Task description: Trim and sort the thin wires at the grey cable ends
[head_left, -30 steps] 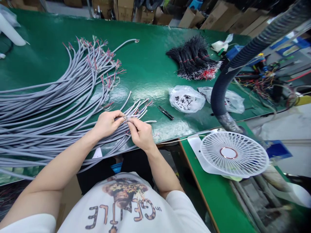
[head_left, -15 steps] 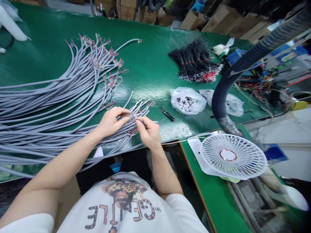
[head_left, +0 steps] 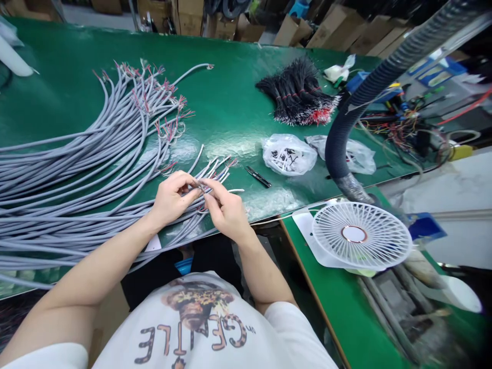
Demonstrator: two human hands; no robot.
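Observation:
My left hand (head_left: pixel 171 199) and my right hand (head_left: pixel 226 205) meet over the green-topped bench (head_left: pixel 126 41), their fingertips pinching the thin stripped end of a grey cable (head_left: pixel 200 185). The wire itself is small and partly hidden by my fingers. Under and around both hands lie the other grey multi-core cables (head_left: pixel 73 177), a long bundle spreading to the left. Their stripped ends (head_left: pixel 165 102) fan out with fine red and pale cores. A smaller group of cable ends (head_left: pixel 217 169) lies just beyond my fingers.
Beyond my hands lie black-handled snips (head_left: pixel 258 177), a plastic bag of small parts (head_left: pixel 288 155), a second bag (head_left: pixel 355 156) and a black wire bundle (head_left: pixel 298 95). A corrugated black hose (head_left: pixel 338 138) hangs at right. A white round fan grille (head_left: pixel 361 236) rests on a lower green bench.
My hands have drawn slightly closer together, with the fingers still at the cable end. The whole view has shifted a little as my head moved.

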